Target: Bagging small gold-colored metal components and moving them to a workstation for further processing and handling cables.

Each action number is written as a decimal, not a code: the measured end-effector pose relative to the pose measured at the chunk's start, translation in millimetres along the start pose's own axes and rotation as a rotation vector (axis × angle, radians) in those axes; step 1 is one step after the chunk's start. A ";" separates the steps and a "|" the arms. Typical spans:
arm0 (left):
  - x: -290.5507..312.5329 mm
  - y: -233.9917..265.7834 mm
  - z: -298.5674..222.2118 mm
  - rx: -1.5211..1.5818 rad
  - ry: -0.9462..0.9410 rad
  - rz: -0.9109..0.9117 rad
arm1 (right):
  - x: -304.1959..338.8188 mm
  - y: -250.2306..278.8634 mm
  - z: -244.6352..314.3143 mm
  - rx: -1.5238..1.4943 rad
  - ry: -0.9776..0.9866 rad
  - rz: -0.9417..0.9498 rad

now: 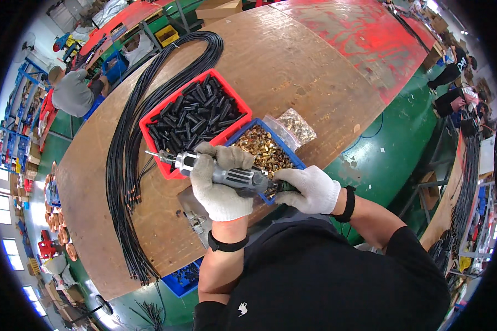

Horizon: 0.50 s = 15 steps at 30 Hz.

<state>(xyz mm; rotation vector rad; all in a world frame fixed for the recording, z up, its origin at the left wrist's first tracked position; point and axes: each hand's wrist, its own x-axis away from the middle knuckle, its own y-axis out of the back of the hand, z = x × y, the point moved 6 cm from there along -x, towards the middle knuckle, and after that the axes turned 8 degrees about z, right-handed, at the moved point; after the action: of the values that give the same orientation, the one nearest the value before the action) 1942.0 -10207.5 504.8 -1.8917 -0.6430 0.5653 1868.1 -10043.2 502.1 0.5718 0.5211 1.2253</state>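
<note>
A grey and black electric screwdriver (240, 177) with a silver chuck lies across my two gloved hands, its tip pointing left. My left hand (218, 190), in a white knit glove, is wrapped round its front half. At its dark rear end, the fingers of my right hand (312, 188) are closed, gloved the same way. Just beyond the tool stands a red bin (243, 106) full of black plastic sleeves (196, 116). Beside it a blue bin (299, 163) holds small brass-coloured metal pieces (262, 148), partly hidden by the tool and my hands.
A long bundle of black cables (119, 160) curves over the wooden table (281, 60) at left. A clear bag of small parts (297, 128) lies by the blue bin. A metal fixture (196, 218) sits near my left wrist. Another person (77, 91) sits far left.
</note>
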 end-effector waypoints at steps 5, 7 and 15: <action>-2.3 1.1 2.4 -0.055 -0.027 0.088 | -6.2 -6.2 -2.6 0.042 -0.093 -0.002; -5.0 5.1 3.1 -0.028 -0.051 0.034 | -8.0 -6.5 -0.3 0.014 -0.083 -0.018; -4.5 -15.6 0.1 -0.027 -0.059 0.241 | -18.2 -11.9 -7.0 -0.447 -0.127 0.088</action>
<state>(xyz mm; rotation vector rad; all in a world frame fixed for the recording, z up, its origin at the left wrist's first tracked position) 1935.7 -10205.1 519.6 -1.9978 -0.4642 0.7725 1867.3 -10062.7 490.3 0.2899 0.1061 1.3284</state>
